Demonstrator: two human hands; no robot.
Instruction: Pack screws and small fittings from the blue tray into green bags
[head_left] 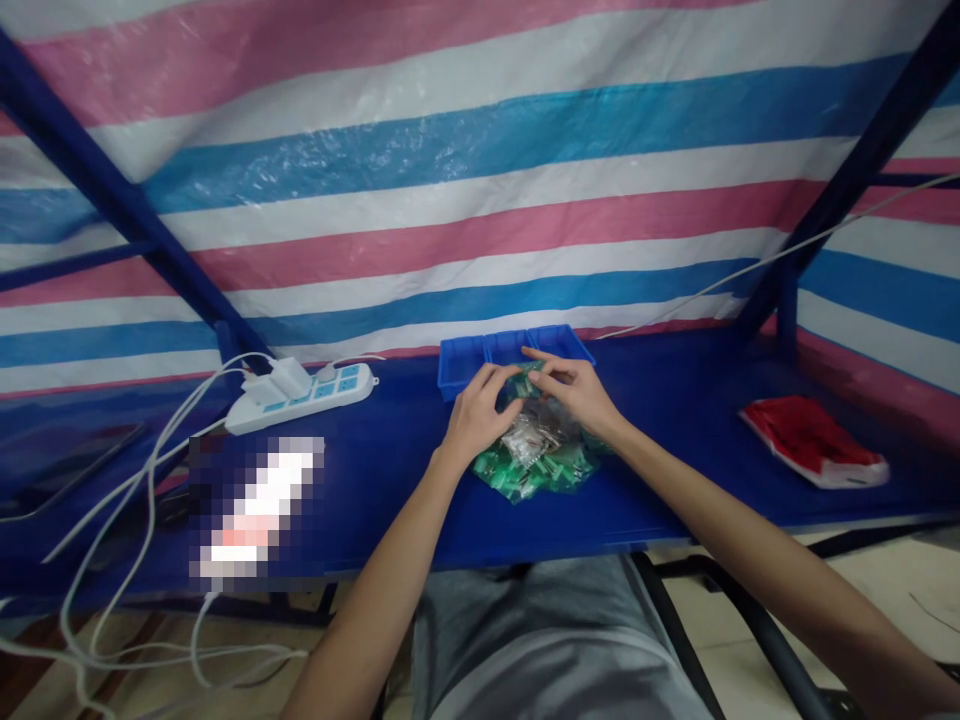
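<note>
A heap of small clear and green plastic packets lies on the blue tabletop in front of me. Above its far side, my left hand and my right hand hold one small green-tinted packet between them. My left fingers are curled at its left side, and my right thumb and fingers close on its right side. Just behind the hands stands a blue divided tray, partly covered by my right fingers.
A white power strip with plugs and trailing white cables is at the left, near a blurred-out bright object. A red packet lies at the right. Striped sheeting hangs behind the blue table.
</note>
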